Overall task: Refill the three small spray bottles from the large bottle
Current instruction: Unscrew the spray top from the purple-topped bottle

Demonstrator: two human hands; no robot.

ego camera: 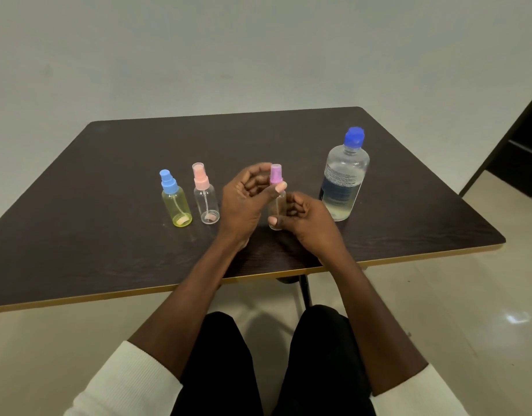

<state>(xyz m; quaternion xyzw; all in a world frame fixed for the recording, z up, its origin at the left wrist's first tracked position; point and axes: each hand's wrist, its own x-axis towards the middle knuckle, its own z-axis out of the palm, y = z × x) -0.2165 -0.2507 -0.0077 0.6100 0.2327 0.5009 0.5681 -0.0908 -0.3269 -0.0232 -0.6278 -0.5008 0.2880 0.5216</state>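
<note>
A small clear spray bottle with a purple cap [275, 175] stands upright at the table's middle. My right hand [303, 217] grips its body low down. My left hand [246, 199] pinches its neck just under the purple cap, thumb in front. To the left stand a yellow spray bottle with a blue top [175, 202] and a clear spray bottle with a pink top [205, 196], both upright and untouched. The large clear bottle with a blue cap [344, 175] stands to the right, capped and partly filled with clear liquid.
The dark wooden table [108, 259] has a light front edge close to my knees. A pale wall lies behind it, and a dark doorway [523, 151] is at the far right. Glossy tiled floor shows below.
</note>
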